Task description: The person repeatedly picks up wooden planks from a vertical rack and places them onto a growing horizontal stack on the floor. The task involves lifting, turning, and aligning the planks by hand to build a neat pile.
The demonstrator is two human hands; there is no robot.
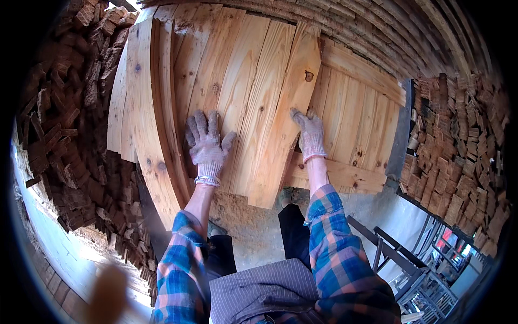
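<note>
My left hand [207, 141], in a dirty knitted work glove, lies flat with fingers spread on a row of pale wooden boards [229, 81] set side by side. My right hand [310, 132], gloved the same way, is closed on the right edge of a wooden plank [291, 92] with a dark knot near its far end. Its thumb rests on the plank's face; the other fingers are partly hidden at the edge. This plank lies slanted, and its near end sticks out past the other boards.
Loose long planks [143, 97] are stacked at the left. Right of my hand is a lower layer of boards [350, 119] with crosspieces. Piles of rough wood pieces [81, 119] [453, 156] rise on both sides. Long timbers [372, 32] lie beyond. A dark metal frame [388, 248] stands lower right.
</note>
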